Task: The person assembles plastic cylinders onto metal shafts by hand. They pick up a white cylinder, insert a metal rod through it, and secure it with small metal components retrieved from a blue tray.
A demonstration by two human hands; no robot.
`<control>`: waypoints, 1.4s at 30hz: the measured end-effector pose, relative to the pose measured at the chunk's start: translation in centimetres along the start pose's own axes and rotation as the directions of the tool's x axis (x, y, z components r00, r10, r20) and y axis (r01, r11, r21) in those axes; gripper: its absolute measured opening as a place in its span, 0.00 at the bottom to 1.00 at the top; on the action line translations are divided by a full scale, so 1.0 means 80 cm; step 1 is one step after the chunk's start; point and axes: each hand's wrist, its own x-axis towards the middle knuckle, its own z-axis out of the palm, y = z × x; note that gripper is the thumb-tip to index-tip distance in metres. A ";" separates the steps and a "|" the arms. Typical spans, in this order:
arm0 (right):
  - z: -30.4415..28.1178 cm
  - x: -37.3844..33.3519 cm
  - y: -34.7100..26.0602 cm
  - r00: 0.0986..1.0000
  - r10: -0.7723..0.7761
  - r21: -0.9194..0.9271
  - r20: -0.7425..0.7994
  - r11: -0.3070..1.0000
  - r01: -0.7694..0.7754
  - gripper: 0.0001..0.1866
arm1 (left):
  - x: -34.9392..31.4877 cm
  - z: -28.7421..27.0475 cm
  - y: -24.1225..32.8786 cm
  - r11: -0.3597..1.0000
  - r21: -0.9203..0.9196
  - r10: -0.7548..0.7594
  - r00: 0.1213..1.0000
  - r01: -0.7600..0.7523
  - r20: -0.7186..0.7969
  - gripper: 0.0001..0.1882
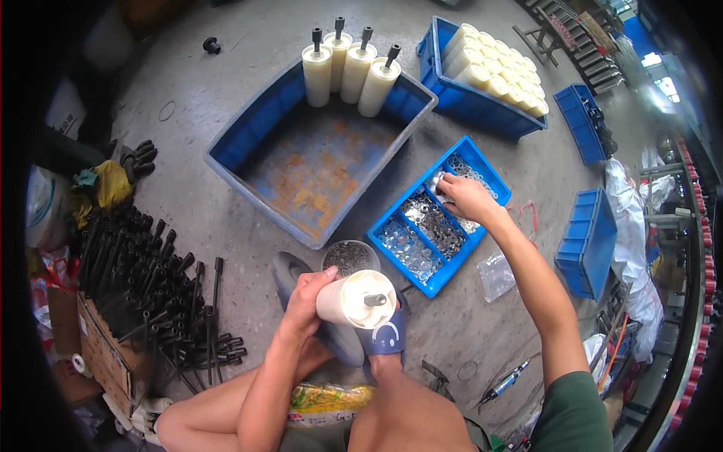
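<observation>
- Large bin [301, 181], one: stained base extends from four upright cylinders [354, 73] to the near rim.
- Divided tray [429, 286], one: a strip of floor [403, 169] separates it from the bin.
- Cream cylinder [346, 301], one: gripped by the left hand [303, 303] above two sandals [387, 340].
- Right hand [465, 197]: fingers bunched within the tray; whether gripping metal pieces [437, 224], cannot tell.
</observation>
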 end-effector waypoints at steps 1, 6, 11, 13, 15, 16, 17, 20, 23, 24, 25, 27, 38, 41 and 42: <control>0.002 0.000 0.006 1.000 -0.032 -0.010 -0.001 0.999 0.032 0.16 | 0.001 0.000 -0.001 1.000 0.009 -0.013 1.000 0.013 0.003 0.20; 0.004 -0.008 0.014 0.997 -0.050 -0.046 0.053 0.998 0.053 0.19 | 0.006 -0.008 -0.006 0.997 0.063 -0.035 0.999 0.036 -0.011 0.21; 0.014 -0.036 0.003 0.995 0.081 -0.022 -0.063 0.996 -0.082 0.18 | 0.005 0.001 -0.006 0.999 0.037 -0.018 0.998 0.020 -0.066 0.21; 0.017 -0.045 -0.003 0.982 0.118 0.018 -0.148 0.993 -0.117 0.16 | 0.005 0.001 -0.006 1.000 0.018 -0.004 0.997 0.005 -0.073 0.21; 0.017 -0.049 -0.007 0.946 0.226 0.174 -0.233 0.967 -0.188 0.14 | 0.003 0.005 -0.004 1.000 -0.008 0.018 0.996 -0.019 -0.083 0.21; 0.017 -0.051 -0.008 0.921 0.281 0.253 -0.268 0.943 -0.215 0.14 | 0.001 0.006 -0.001 1.000 -0.008 0.015 0.996 -0.016 -0.085 0.21; 0.015 -0.050 -0.015 0.897 0.311 0.298 -0.314 0.929 -0.219 0.13 | 0.000 0.006 0.002 1.000 -0.009 0.014 0.996 -0.015 -0.090 0.21; 0.012 -0.037 -0.045 0.827 0.331 0.372 -0.454 0.914 -0.162 0.13 | 0.006 0.007 -0.001 0.999 -0.034 0.013 0.992 -0.017 -0.126 0.21; 0.015 -0.002 -0.082 0.811 0.104 0.127 -0.576 0.991 -0.037 0.10 | 0.008 -0.014 -0.013 0.998 -0.058 0.009 0.991 -0.017 -0.137 0.21; 0.023 0.008 -0.083 0.815 0.084 0.089 -0.574 0.995 -0.040 0.09 | 0.010 -0.015 -0.015 0.998 -0.057 0.010 0.991 -0.018 -0.137 0.20; 0.032 0.014 -0.084 0.819 0.063 0.051 -0.571 0.998 -0.042 0.08 | 0.012 -0.015 -0.017 0.998 -0.056 0.011 0.990 -0.019 -0.137 0.21; 0.044 0.017 -0.089 0.821 0.081 0.042 -0.566 0.997 -0.069 0.09 | 0.012 -0.016 -0.019 0.995 -0.103 -0.004 0.987 -0.013 -0.162 0.21; 0.043 -0.001 -0.090 0.819 0.170 0.218 -0.548 0.974 -0.056 0.10 | 0.021 -0.021 -0.026 0.983 -0.176 0.020 0.981 -0.054 -0.192 0.21; 0.056 0.005 -0.099 0.833 0.208 0.141 -0.512 0.978 -0.157 0.11 | 0.022 -0.019 -0.027 0.984 -0.165 0.025 0.975 -0.063 -0.223 0.20; 0.058 0.007 -0.099 0.826 0.226 0.138 -0.516 0.974 -0.180 0.11 | 0.022 -0.018 -0.026 0.985 -0.164 0.021 0.975 -0.058 -0.220 0.20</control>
